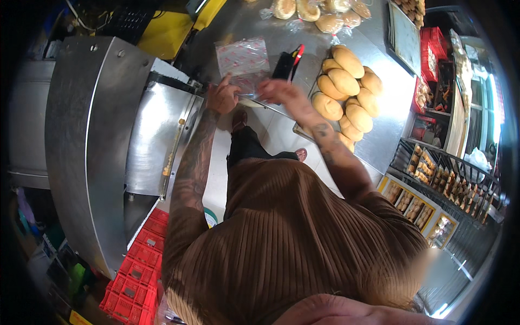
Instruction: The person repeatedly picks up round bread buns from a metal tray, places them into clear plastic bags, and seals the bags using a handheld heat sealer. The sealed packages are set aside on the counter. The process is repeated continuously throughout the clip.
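A stack of clear plastic bags with red print (243, 59) lies flat on the steel table in front of me. My left hand (223, 95) is at the stack's near left corner, its fingers apart and touching the plastic. Blurred, my right hand (276, 90) is over the near right edge; whether it grips the plastic I cannot tell. A black flat object (283, 66) and a red-and-black tool (298, 57) lie just beyond my right hand. To the right, a heap of bread rolls (344, 85) sits on a tray, beside my right forearm.
Bagged rolls (330, 23) lie at the table's far side. A dark tray (404, 38) stands at the far right. Steel machinery (109, 134) is on my left, with stacked red crates (138, 268) near it. Racks of baked goods (447, 178) stand on the right.
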The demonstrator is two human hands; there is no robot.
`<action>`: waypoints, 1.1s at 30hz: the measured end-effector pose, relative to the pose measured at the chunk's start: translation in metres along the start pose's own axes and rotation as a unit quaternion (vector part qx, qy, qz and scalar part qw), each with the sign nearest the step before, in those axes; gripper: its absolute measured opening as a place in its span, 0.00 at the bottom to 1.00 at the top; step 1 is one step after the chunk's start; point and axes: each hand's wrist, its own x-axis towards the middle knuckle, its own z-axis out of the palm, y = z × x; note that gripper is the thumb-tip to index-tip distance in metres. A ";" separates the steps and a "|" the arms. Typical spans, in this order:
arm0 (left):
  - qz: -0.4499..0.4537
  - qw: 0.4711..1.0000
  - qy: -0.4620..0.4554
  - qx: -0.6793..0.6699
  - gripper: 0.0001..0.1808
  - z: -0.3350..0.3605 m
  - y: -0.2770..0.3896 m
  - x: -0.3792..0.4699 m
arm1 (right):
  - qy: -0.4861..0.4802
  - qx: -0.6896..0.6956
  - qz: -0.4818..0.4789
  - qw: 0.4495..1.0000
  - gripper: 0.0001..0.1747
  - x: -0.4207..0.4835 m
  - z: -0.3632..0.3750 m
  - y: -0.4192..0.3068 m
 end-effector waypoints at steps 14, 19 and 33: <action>-0.014 0.988 -0.114 -0.105 0.39 0.001 -0.012 -0.012 | 0.051 -0.677 -0.128 0.723 0.23 0.058 0.011 0.147; 0.054 0.996 -0.011 -0.067 0.27 0.016 -0.026 -0.015 | 0.099 -0.523 -0.116 0.839 0.13 0.032 0.041 0.084; -0.150 0.890 0.046 -0.429 0.17 -0.028 0.190 0.037 | 0.529 -0.491 -0.264 0.640 0.25 -0.138 -0.087 -0.054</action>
